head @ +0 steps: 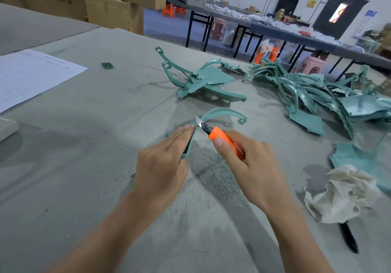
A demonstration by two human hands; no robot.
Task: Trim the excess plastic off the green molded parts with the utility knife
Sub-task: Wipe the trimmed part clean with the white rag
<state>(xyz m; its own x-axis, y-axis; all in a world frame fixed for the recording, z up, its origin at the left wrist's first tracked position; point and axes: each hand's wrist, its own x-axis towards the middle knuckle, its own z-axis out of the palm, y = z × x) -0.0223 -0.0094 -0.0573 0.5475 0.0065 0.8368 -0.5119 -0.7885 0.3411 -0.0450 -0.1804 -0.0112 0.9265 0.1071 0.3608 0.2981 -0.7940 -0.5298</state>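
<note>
Blade [198,121] meets the green part [222,111] just beyond my gripping left hand [163,162]; my right hand [249,164] clasps the utility knife [220,138].

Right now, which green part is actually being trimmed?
The single curved part gripped by the left hand, with the blade of the utility knife at its bend; the rest lie loose in piles farther back.

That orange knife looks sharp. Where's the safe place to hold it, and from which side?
I'd take the knife by its orange handle, coming from the rear, as the right hand does. Its bare blade juts from the far end, against the green part the left hand holds.
</note>
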